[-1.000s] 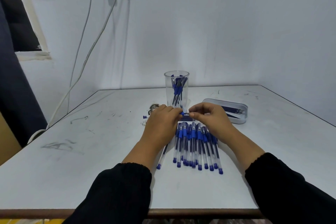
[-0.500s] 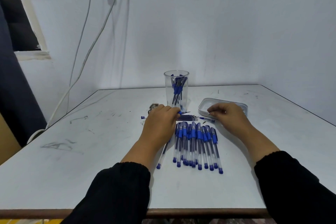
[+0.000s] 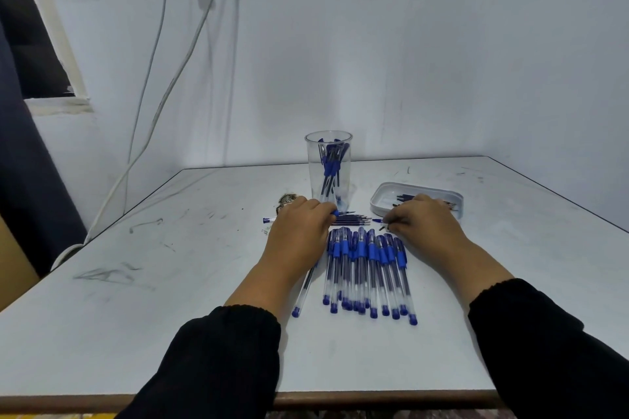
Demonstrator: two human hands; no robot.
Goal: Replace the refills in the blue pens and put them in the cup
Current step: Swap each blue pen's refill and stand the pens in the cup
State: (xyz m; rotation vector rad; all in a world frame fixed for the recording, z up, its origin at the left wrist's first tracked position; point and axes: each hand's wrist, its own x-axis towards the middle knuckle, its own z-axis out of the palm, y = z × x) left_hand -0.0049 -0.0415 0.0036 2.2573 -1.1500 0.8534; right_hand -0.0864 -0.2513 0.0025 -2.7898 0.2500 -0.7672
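Note:
Several blue pens (image 3: 367, 269) lie side by side on the white table (image 3: 190, 282), caps pointing away from me. A clear cup (image 3: 328, 177) behind them holds a few pens. My left hand (image 3: 299, 235) grips one pen (image 3: 304, 289), whose barrel slants down to the left of the row. Just in front of the white tray (image 3: 381, 196), my right hand (image 3: 422, 224) has curled fingers pinching a thin refill (image 3: 377, 220); only its blue end shows. Between the two hands lie loose refills (image 3: 350, 219).
A small blue-tipped part (image 3: 269, 220) and a patterned object (image 3: 287, 198) lie left of my left hand. A cable hangs down the wall at the left. The table meets walls at the back and right.
My right hand left the pen held by my left hand, reached right to the tray, and has now drawn back slightly with a refill. The left hand has stayed in place.

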